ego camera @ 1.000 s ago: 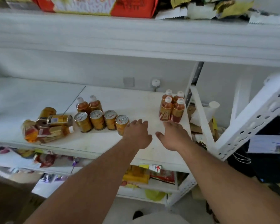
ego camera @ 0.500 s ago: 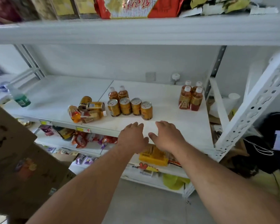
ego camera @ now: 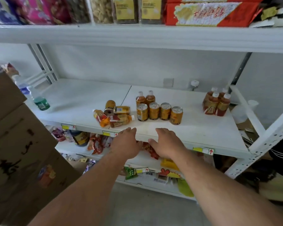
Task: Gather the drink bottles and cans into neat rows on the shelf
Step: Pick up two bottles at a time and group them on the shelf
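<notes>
On the white shelf (ego camera: 203, 132) several gold cans (ego camera: 159, 111) stand in a row, with two orange-brown bottles (ego camera: 145, 98) upright behind them. To their left lies a jumble of toppled cans and bottles (ego camera: 114, 115). Several more bottles (ego camera: 216, 103) stand grouped at the right. My left hand (ego camera: 127, 144) and my right hand (ego camera: 167, 143) hover side by side at the shelf's front edge, fingers relaxed, holding nothing, short of the drinks.
Snack packs (ego camera: 203, 12) fill the upper shelf. Clear bottles (ego camera: 40, 101) lie at the far left of the middle shelf. Cardboard boxes (ego camera: 15, 152) stand close on my left. White perforated uprights (ego camera: 268, 136) bound the right. Lower shelves hold packaged goods (ego camera: 96, 142).
Both hands have drawn back from the drinks toward the shelf's front edge, and the view has pulled away and swung left, showing more of the shelf and the boxes.
</notes>
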`<action>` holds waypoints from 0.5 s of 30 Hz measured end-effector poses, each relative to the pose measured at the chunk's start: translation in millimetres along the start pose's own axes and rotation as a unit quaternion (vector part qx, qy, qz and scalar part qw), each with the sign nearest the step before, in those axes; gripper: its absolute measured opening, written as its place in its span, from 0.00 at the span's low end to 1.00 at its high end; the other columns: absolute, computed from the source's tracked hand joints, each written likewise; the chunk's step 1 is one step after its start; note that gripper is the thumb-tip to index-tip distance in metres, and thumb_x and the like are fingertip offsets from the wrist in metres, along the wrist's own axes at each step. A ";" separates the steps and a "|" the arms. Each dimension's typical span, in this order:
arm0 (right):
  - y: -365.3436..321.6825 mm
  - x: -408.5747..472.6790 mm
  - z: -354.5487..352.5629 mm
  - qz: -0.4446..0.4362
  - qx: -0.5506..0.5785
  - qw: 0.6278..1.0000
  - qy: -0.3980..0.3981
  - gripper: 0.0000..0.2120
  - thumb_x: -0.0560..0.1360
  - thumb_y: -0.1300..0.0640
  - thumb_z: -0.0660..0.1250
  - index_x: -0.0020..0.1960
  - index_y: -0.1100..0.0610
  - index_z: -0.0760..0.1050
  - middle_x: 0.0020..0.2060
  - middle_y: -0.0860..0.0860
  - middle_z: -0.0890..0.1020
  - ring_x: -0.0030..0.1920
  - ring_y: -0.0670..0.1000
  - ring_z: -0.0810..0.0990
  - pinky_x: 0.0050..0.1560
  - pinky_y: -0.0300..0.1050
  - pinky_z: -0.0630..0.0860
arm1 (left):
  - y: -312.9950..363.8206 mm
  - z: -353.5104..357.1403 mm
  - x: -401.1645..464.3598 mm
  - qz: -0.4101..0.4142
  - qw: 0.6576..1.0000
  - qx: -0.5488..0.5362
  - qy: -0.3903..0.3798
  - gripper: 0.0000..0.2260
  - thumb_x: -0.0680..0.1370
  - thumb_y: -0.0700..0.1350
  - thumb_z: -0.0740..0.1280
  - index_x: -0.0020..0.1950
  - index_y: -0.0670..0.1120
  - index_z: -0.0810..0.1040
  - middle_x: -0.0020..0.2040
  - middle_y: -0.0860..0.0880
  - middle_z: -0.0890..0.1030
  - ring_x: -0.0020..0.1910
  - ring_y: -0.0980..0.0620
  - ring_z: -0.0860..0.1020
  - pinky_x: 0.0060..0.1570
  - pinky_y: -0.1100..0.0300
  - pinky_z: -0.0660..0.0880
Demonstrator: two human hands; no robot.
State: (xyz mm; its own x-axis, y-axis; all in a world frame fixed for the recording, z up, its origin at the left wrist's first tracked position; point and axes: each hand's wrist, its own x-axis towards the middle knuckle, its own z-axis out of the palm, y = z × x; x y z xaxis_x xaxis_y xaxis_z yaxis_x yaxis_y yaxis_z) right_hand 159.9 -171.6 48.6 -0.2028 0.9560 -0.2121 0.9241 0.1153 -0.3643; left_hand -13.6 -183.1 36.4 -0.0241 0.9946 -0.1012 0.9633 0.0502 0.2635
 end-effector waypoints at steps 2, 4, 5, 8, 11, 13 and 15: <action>-15.4 4.3 4.1 0.002 0.001 1.000 0.002 0.34 0.82 0.39 0.59 0.82 0.55 0.58 0.80 0.54 0.63 0.77 0.57 0.62 0.75 0.54 0.64 | -17.7 -1.4 2.1 -0.003 1.000 -0.012 -0.001 0.33 0.78 0.58 0.63 0.80 0.49 0.58 0.80 0.47 0.59 0.77 0.45 0.60 0.71 0.47 0.66; -26.3 11.5 5.8 0.002 0.000 1.000 0.011 0.34 0.82 0.39 0.59 0.81 0.55 0.58 0.79 0.54 0.64 0.77 0.58 0.63 0.74 0.54 0.65 | -30.8 -2.7 6.5 -0.003 1.000 -0.022 -0.002 0.33 0.78 0.58 0.63 0.80 0.49 0.58 0.80 0.47 0.59 0.77 0.45 0.60 0.70 0.47 0.66; -30.3 15.9 6.1 0.002 -0.001 1.000 0.016 0.34 0.82 0.39 0.59 0.81 0.55 0.58 0.79 0.54 0.64 0.77 0.58 0.63 0.74 0.54 0.65 | -36.0 -3.0 9.9 -0.001 1.000 -0.026 -0.001 0.33 0.78 0.58 0.63 0.80 0.48 0.59 0.80 0.47 0.59 0.77 0.45 0.60 0.70 0.48 0.66; -37.4 31.2 6.3 0.007 -0.004 1.000 0.019 0.34 0.81 0.38 0.59 0.81 0.55 0.59 0.79 0.54 0.64 0.77 0.58 0.63 0.74 0.55 0.65 | -46.7 -3.0 24.0 0.004 0.999 -0.037 0.001 0.33 0.77 0.60 0.63 0.79 0.49 0.61 0.78 0.48 0.62 0.75 0.46 0.63 0.67 0.46 0.70; -37.2 50.1 5.3 0.011 -0.002 1.000 0.019 0.33 0.81 0.38 0.59 0.80 0.55 0.61 0.77 0.54 0.66 0.75 0.58 0.65 0.72 0.56 0.68 | -49.2 -4.8 44.0 0.008 0.999 -0.042 0.004 0.32 0.77 0.60 0.63 0.78 0.48 0.63 0.76 0.48 0.67 0.72 0.46 0.67 0.65 0.46 0.72; -34.0 65.9 2.4 0.006 0.002 0.999 0.036 0.31 0.80 0.38 0.60 0.77 0.54 0.64 0.74 0.54 0.70 0.72 0.58 0.68 0.69 0.57 0.70 | -48.0 -7.9 57.7 0.015 0.999 -0.039 0.010 0.31 0.77 0.59 0.63 0.77 0.48 0.63 0.74 0.48 0.68 0.71 0.46 0.68 0.65 0.48 0.72; -30.7 81.7 -3.6 0.010 0.007 0.999 0.041 0.29 0.80 0.38 0.60 0.75 0.54 0.66 0.73 0.54 0.71 0.72 0.58 0.69 0.67 0.56 0.71 | -45.6 -13.0 71.2 0.016 0.999 -0.033 0.008 0.30 0.78 0.59 0.63 0.77 0.48 0.64 0.74 0.49 0.69 0.70 0.47 0.70 0.63 0.50 0.73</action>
State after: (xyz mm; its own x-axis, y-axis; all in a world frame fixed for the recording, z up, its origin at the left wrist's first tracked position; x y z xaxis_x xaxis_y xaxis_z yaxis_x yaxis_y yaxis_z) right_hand 116.1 -96.1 45.7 -0.1564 0.9770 -0.1449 0.9233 0.0926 -0.3727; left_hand -62.7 -113.3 29.6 0.0019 0.9970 -0.0771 0.9442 0.0236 0.3287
